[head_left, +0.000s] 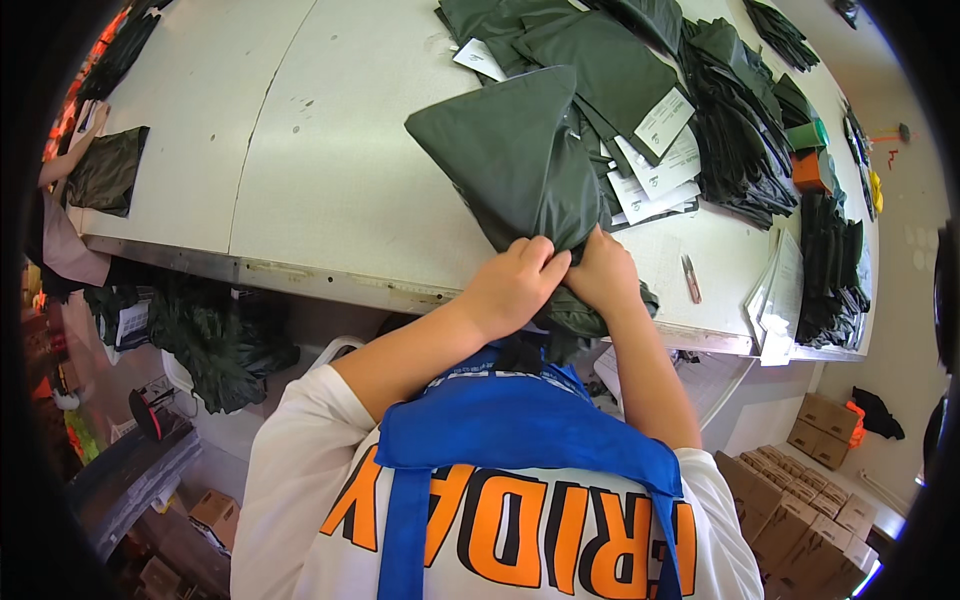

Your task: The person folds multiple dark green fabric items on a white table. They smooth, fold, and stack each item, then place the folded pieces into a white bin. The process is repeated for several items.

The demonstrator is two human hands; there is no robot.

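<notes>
My left hand (518, 280) and my right hand (607, 268) are side by side at the front edge of the table. Both have their fingers closed on a dark green fabric piece (500, 150). Its flat pointed part lies out over the tabletop, while bunched cloth (580, 318) hangs below my hands at the edge. Past my right hand are white printed tags (650, 180) and a pile of similar dark green pieces (600, 65). Small thread snips (691, 280) lie on the table to the right of my right hand.
Stacked dark green pieces (735, 130) fill the table's right side, near a green thread cone (806, 135). Clear sheets (775, 290) overhang its front edge. At the far left another person's hand (98, 118) is by a dark folded piece (110, 170). Cardboard boxes (800, 530) stand lower right.
</notes>
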